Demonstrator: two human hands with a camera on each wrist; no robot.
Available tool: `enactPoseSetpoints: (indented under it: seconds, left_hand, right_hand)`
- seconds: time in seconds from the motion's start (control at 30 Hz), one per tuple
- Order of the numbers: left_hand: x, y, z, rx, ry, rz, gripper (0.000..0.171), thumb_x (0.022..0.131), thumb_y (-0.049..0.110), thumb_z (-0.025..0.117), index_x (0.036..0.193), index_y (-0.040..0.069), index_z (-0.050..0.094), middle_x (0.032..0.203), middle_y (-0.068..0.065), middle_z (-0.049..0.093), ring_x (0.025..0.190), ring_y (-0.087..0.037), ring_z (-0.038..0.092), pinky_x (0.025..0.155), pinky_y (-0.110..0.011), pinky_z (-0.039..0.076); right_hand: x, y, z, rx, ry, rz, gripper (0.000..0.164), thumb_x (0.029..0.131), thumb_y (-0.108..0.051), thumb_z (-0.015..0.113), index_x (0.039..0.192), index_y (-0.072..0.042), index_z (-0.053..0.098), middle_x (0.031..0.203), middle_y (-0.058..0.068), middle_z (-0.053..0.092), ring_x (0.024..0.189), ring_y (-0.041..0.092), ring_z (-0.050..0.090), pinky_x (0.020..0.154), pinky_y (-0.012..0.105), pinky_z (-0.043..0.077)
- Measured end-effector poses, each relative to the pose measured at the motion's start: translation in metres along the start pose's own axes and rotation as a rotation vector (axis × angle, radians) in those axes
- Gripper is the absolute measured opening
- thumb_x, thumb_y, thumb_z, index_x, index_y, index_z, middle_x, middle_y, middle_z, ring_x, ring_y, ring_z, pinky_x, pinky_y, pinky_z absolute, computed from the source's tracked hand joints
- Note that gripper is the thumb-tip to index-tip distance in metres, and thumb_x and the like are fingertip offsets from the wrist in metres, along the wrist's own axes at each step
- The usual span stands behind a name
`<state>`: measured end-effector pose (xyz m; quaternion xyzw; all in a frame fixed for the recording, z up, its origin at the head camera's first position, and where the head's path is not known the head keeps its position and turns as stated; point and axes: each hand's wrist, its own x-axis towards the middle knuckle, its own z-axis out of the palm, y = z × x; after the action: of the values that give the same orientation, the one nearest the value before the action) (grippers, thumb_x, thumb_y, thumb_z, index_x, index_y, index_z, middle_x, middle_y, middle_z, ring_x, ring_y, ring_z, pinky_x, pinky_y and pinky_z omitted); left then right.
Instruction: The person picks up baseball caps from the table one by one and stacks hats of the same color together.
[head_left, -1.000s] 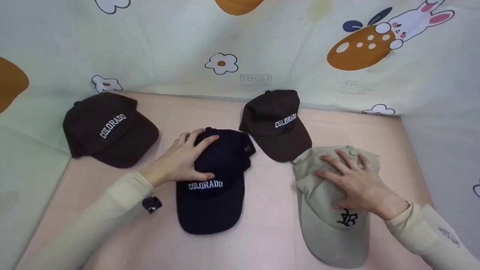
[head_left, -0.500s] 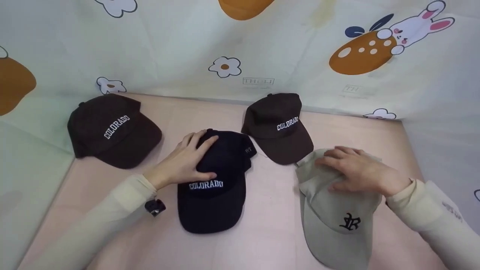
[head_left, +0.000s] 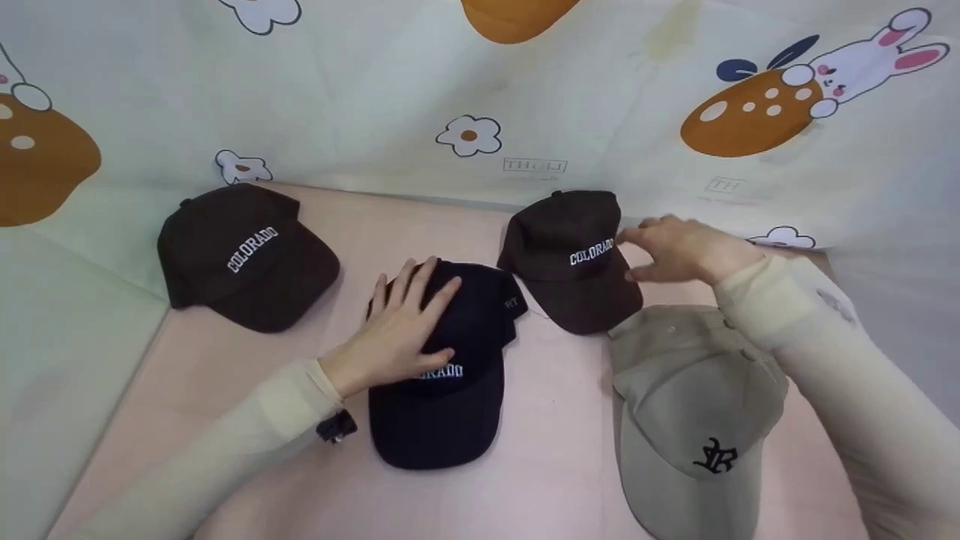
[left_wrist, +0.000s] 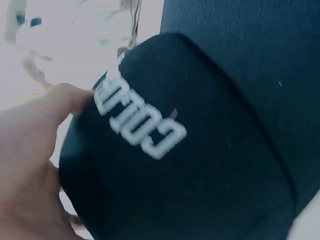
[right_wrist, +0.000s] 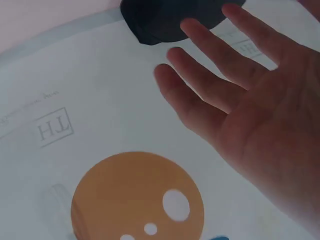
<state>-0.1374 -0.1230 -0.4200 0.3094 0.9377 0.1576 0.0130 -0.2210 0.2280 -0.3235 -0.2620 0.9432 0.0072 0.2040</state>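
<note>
Reading the work as under way, not finished

At the left of the head view, we see the first brown cap (head_left: pixel 240 262) lying on the pink surface (head_left: pixel 555 420), with no hand on it. Near the centre, the left hand (head_left: pixel 394 330) rests spread over the crown of the navy cap (head_left: pixel 472 322), fingers apart rather than gripping. Right of centre and higher up sits the second brown cap (head_left: pixel 555 232). The right hand (head_left: pixel 686 251) reaches its right edge, fingers parted and holding nothing; whether they touch it, we cannot tell. At lower right lies the grey cap (head_left: pixel 690 390), no hand on it. We judge that all four caps already have separate places, while the handling of the navy and second brown caps seems incomplete.
</note>
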Motion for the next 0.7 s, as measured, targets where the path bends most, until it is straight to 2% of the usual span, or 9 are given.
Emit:
enactPoseSetpoints:
  seconds: [0.1,0.17,0.3,0.4,0.47,0.57,0.7]
  left_hand:
    - [0.001,0.018,0.007,0.168,0.033,0.087,0.082,0.079,0.039,0.075,0.148,0.013,0.039,0.156,-0.024,0.014,0.14,-0.05,0.007,0.101,-0.074,0.006]
    - [0.001,0.031,0.014,0.288,0.022,0.159,0.077,0.078,0.041,0.075,0.145,0.017,0.044,0.156,-0.019,0.019,0.141,-0.048,0.005,0.101,-0.075,0.004]
    - [0.0,0.057,0.03,0.496,-0.066,0.331,0.06,0.081,0.048,0.07,0.134,0.023,0.058,0.151,-0.009,0.036,0.142,-0.045,0.01,0.102,-0.073,0.006]
    - [0.0,0.068,0.042,0.589,-0.133,0.418,0.045,0.084,0.049,0.065,0.122,0.025,0.066,0.14,-0.003,0.05,0.141,-0.041,0.019,0.105,-0.07,0.01]
    - [-0.001,0.071,0.047,0.617,-0.172,0.431,0.039,0.086,0.049,0.062,0.117,0.027,0.068,0.134,0.0,0.056,0.14,-0.037,0.025,0.106,-0.067,0.011]
    - [0.0,0.069,0.051,0.627,-0.219,0.411,0.037,0.088,0.051,0.06,0.115,0.028,0.068,0.13,0.001,0.058,0.138,-0.034,0.029,0.108,-0.065,0.009]
    - [0.0,0.064,0.053,0.614,-0.231,0.4,0.036,0.088,0.052,0.059,0.115,0.029,0.067,0.129,0.001,0.059,0.137,-0.033,0.032,0.109,-0.064,0.007]
  right_hand:
    - [0.025,0.0,-0.005,-0.019,0.027,0.021,0.041,0.087,-0.017,0.067,0.124,-0.003,0.058,0.115,0.026,0.057,0.107,0.047,0.053,0.086,0.061,0.044]
    - [0.041,0.001,-0.005,-0.022,0.055,0.014,0.037,0.089,-0.016,0.064,0.123,-0.001,0.058,0.113,0.025,0.057,0.105,0.045,0.054,0.086,0.059,0.044]
    - [0.068,0.003,-0.003,-0.013,0.107,0.0,0.034,0.094,-0.014,0.056,0.125,0.001,0.057,0.117,0.025,0.055,0.109,0.044,0.053,0.09,0.057,0.042]
    - [0.084,0.006,0.0,-0.001,0.13,0.009,0.036,0.098,-0.015,0.051,0.128,0.004,0.054,0.124,0.027,0.052,0.116,0.044,0.049,0.096,0.055,0.039]
    - [0.093,0.009,0.003,0.015,0.132,0.019,0.039,0.099,-0.017,0.048,0.131,0.006,0.051,0.132,0.028,0.048,0.122,0.044,0.045,0.1,0.055,0.036]
    - [0.105,0.012,0.007,0.05,0.118,0.029,0.045,0.098,-0.02,0.048,0.136,0.005,0.046,0.141,0.027,0.04,0.13,0.044,0.037,0.105,0.055,0.03]
    - [0.117,0.016,0.013,0.109,0.059,0.035,0.064,0.091,-0.027,0.053,0.146,-0.001,0.035,0.151,0.023,0.028,0.139,0.041,0.023,0.11,0.055,0.019]
